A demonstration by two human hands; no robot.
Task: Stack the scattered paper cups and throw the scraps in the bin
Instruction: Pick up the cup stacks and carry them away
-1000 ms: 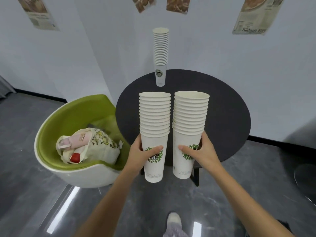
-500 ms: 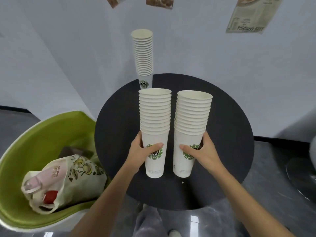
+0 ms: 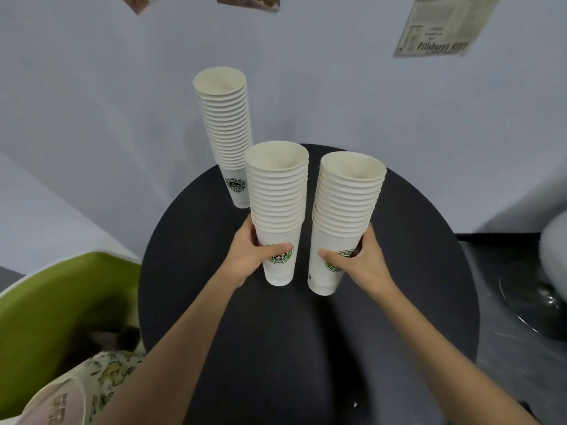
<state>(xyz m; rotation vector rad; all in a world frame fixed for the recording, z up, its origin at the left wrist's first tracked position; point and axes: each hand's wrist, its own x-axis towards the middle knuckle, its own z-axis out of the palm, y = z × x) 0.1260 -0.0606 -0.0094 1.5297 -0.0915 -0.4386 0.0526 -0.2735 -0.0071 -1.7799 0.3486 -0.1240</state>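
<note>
I've brought both further in over the black round table (image 3: 399, 271): my left hand (image 3: 245, 259) wraps the left cup stack (image 3: 277, 191), my right hand (image 3: 366, 262) the right cup stack (image 3: 346, 204), the taller stack (image 3: 227, 127) just behind, a green chair (image 3: 46, 302) leftward.

Round black table (image 3: 414, 271) carrying tall cup stack (image 3: 225, 133) at far edge, white scrap (image 3: 355, 404) lying near front; left cup stack (image 3: 277, 185), right cup stack (image 3: 346, 204) mid-table, contact unclear.

Soft, even light fills the bright room. The cups (image 3: 277, 191) above the fingers (image 3: 276, 248) look sharp and cast almost no shadow. Far right of the fingers, a dark shiny disc (image 3: 534, 302) glares. The wall (image 3: 92, 87) bends at the edges.
</note>
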